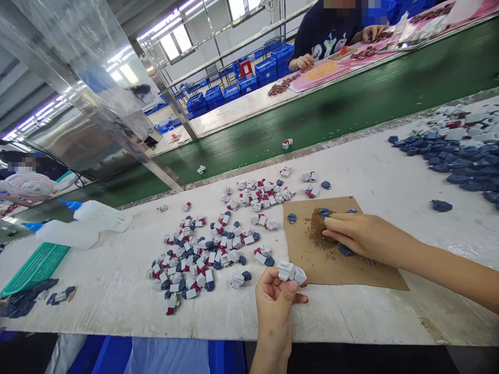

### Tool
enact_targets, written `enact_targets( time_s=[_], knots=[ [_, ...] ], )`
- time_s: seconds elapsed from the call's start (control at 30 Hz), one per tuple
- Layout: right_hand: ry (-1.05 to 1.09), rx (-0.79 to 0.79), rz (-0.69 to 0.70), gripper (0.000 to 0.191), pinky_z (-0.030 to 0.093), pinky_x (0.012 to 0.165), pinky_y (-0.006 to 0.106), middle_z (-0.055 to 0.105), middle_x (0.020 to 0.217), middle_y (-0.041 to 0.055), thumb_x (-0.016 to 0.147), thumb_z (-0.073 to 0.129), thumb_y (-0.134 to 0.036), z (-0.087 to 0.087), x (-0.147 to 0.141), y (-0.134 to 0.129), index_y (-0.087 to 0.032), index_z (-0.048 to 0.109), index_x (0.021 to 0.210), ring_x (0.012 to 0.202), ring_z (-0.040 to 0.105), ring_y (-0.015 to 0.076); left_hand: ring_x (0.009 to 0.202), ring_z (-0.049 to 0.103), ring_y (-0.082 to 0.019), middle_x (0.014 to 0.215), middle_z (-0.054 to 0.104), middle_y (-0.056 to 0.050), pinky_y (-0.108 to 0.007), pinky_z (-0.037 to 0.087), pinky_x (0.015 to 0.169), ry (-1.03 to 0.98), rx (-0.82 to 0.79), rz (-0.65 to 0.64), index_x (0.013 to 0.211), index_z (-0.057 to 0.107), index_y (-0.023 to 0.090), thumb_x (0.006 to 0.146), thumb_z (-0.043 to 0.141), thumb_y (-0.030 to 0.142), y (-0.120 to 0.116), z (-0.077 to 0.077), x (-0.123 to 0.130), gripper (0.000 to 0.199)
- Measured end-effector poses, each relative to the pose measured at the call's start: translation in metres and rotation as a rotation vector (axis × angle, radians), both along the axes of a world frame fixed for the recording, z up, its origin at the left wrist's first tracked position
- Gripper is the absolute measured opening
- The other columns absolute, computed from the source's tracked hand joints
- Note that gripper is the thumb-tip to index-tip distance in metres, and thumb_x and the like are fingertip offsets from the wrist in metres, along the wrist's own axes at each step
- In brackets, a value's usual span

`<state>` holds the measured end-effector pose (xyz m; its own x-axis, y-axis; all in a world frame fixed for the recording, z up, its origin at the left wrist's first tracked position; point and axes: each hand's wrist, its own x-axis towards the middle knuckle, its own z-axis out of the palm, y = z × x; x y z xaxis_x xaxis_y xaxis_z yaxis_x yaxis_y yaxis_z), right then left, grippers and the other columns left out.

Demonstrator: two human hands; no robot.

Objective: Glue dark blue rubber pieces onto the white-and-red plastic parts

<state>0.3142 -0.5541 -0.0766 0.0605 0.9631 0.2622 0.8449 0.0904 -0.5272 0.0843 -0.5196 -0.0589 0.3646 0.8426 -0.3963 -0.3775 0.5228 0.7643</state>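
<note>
My left hand (278, 296) pinches a small grey-white block piece (291, 272) between thumb and fingers, in front of the cardboard's left edge. My right hand (351, 234) is over the brown cardboard sheet (374, 272), its fingers pressed together at a dark stained patch (317, 228); what they hold, if anything, is hidden. Small dark blue pieces (291, 218) lie on the cardboard, some right beside the right fingers. Left of the cardboard spreads a pile of grey, blue and red assembled pieces (206, 254).
Dark blue pieces (460, 161) and grey-white pieces (460, 124) are heaped at the right. Two white bottles (103, 215) and a green basket (37, 267) stand left. Beyond the green belt (319, 119), a person (327, 31) works with small parts.
</note>
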Motion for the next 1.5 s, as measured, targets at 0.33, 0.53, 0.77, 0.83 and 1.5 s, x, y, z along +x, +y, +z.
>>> enact_targets(
  time_s=[0.33, 0.53, 0.77, 0.83, 1.5],
  knots=[
    [0.721, -0.020, -0.203, 0.043, 0.042, 0.048, 0.022, 0.058, 0.065, 0.0005, 0.080, 0.066, -0.063, 0.052, -0.049, -0.012, -0.023, 0.056, 0.069, 0.057, 0.054, 0.0139, 0.034, 0.051, -0.003, 0.063, 0.067, 0.006, -0.007, 0.035, 0.031, -0.032, 0.018, -0.151, 0.093, 0.059, 0.023, 0.075, 0.080, 0.040, -0.004, 0.013, -0.014, 0.033],
    [0.884, -0.035, -0.193, 0.040, 0.042, 0.045, 0.017, 0.054, 0.061, -0.0013, 0.077, 0.072, -0.058, 0.064, -0.067, -0.017, -0.022, 0.057, 0.066, 0.053, 0.051, 0.0102, 0.049, 0.058, -0.008, 0.066, 0.063, 0.004, -0.010, 0.041, 0.031, -0.160, -0.093, -0.182, 0.084, 0.057, 0.022, 0.077, 0.073, 0.051, -0.005, 0.016, -0.015, 0.034],
    [0.974, -0.055, -0.186, 0.036, 0.045, 0.044, 0.015, 0.053, 0.057, -0.0014, 0.071, 0.080, -0.051, 0.071, -0.077, -0.020, -0.022, 0.059, 0.062, 0.050, 0.052, 0.0099, 0.067, 0.067, -0.012, 0.076, 0.071, 0.001, -0.013, 0.051, 0.044, 0.044, 0.021, -0.011, 0.096, 0.066, 0.020, 0.062, 0.088, 0.041, -0.008, 0.012, -0.007, 0.045],
    [1.013, -0.051, -0.189, 0.036, 0.047, 0.045, 0.016, 0.054, 0.057, -0.0013, 0.068, 0.082, -0.049, 0.073, -0.080, -0.020, -0.022, 0.060, 0.060, 0.051, 0.053, 0.0103, 0.066, 0.066, -0.011, 0.076, 0.072, -0.001, -0.012, 0.050, 0.046, 0.073, 0.086, 0.001, 0.092, 0.071, 0.018, 0.063, 0.088, 0.041, -0.008, 0.011, -0.007, 0.041],
    [0.677, -0.069, -0.136, 0.036, 0.039, 0.041, 0.022, 0.060, 0.062, 0.0013, 0.089, 0.059, -0.055, 0.056, -0.091, -0.028, -0.022, 0.058, 0.074, 0.055, 0.058, 0.0145, 0.076, 0.072, -0.012, 0.084, 0.079, -0.002, -0.013, 0.055, 0.058, -0.026, 0.001, -0.046, 0.091, 0.077, 0.020, 0.062, 0.090, 0.035, -0.016, 0.024, -0.002, 0.035]
  ],
)
